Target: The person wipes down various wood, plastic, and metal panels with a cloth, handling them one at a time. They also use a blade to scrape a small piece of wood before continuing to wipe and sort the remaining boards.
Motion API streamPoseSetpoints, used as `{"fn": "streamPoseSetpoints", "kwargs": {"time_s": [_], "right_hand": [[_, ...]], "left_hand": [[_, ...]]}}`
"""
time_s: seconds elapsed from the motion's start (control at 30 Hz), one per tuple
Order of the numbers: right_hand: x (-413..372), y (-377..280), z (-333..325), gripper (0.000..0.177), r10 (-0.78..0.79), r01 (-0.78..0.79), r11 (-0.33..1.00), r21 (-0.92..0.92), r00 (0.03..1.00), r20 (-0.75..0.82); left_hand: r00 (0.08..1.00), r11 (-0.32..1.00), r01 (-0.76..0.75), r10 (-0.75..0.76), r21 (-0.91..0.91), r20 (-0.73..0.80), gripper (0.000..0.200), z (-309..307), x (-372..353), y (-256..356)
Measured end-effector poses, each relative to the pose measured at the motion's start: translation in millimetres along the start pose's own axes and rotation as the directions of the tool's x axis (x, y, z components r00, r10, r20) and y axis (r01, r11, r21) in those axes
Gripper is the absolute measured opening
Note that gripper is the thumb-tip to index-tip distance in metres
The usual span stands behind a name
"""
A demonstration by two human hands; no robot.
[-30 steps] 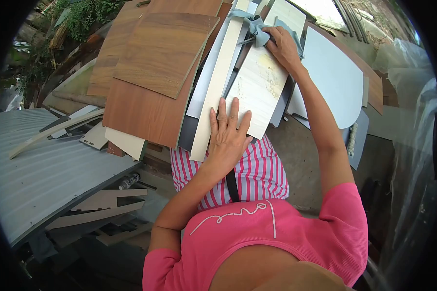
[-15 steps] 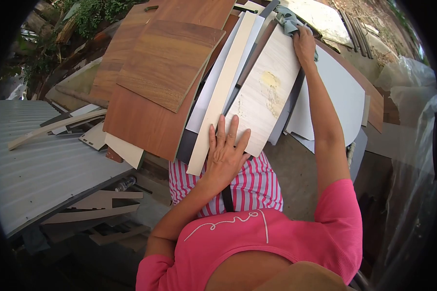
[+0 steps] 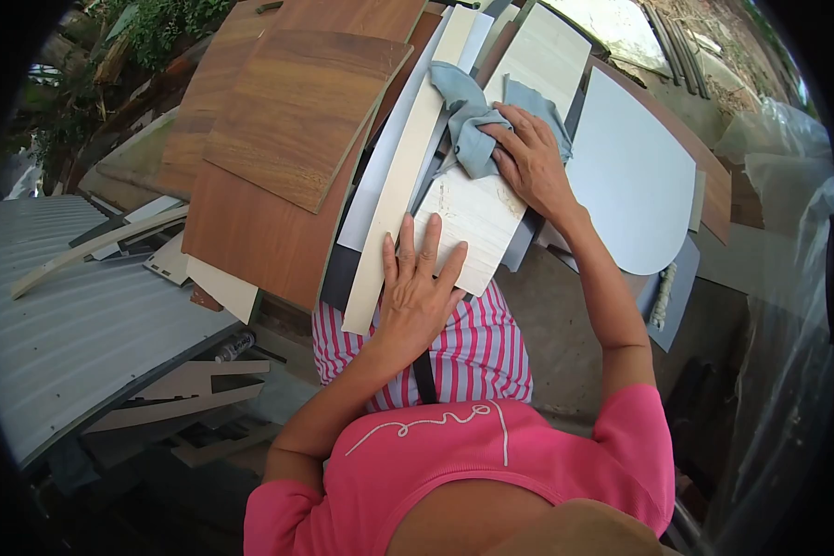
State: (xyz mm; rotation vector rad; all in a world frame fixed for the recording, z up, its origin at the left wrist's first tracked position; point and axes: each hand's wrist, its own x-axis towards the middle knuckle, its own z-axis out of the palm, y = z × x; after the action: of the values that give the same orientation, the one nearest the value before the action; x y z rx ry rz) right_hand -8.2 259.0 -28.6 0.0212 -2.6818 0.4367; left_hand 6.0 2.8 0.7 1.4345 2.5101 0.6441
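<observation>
A pale wood-grain board (image 3: pixel 480 222) with stained, flaked spots slants away from my lap. My right hand (image 3: pixel 534 167) presses a crumpled grey-blue cloth (image 3: pixel 475 139) against its middle, the fingers bent over the fabric. Near the lower end, my left hand (image 3: pixel 419 287) lies with spread fingers across the pale board and a narrow cream strip (image 3: pixel 394 199) beside it. Left of the strip are a white panel and a dark one. The cloth hides part of the stained area.
Brown wood-grain panels (image 3: pixel 296 120) are stacked on the left, above a corrugated metal sheet (image 3: pixel 83 296). A rounded white panel (image 3: pixel 625 176) lies to the right, with clear plastic sheeting (image 3: pixel 788 232) beyond it. A small can (image 3: pixel 235 347) lies at lower left.
My right hand has brought the cloth from the far end of the pale board down to its middle. The left hand stays spread near the lower end. The view has shifted slightly.
</observation>
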Motion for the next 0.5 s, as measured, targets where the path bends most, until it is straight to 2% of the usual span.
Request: {"fn": "streamPoseSetpoints", "kwargs": {"time_s": [0.1,0.23,0.27,0.3,0.43,0.5], "right_hand": [[39,60,16,0.031,0.032,-0.054,0.985,-0.161,0.990,-0.134],[83,161,43,0.036,0.163,-0.250,0.940,-0.231,0.927,-0.339],[89,174,44,0.036,0.239,-0.333,0.912,-0.238,0.906,-0.350],[93,181,43,0.036,0.312,-0.413,0.877,-0.246,0.878,-0.363],[96,183,42,0.037,0.376,-0.488,0.840,-0.239,0.839,-0.393],[86,168,39,0.036,0.451,-0.534,0.825,-0.183,0.819,-0.355]], "left_hand": [[1.000,1.000,0.000,0.000,0.011,-0.001,0.063,2,0,-1],[1.000,0.999,0.022,-0.022,-0.028,-0.006,0.068,1,-1,0],[1.000,0.999,0.030,-0.030,-0.032,-0.005,0.071,2,-1,1],[0.999,0.999,0.037,-0.037,-0.036,-0.006,0.073,3,0,2],[0.998,0.998,0.063,-0.064,-0.014,-0.025,0.076,13,2,5],[0.995,0.992,0.080,-0.074,0.096,-0.066,0.078,20,5,7]]}}
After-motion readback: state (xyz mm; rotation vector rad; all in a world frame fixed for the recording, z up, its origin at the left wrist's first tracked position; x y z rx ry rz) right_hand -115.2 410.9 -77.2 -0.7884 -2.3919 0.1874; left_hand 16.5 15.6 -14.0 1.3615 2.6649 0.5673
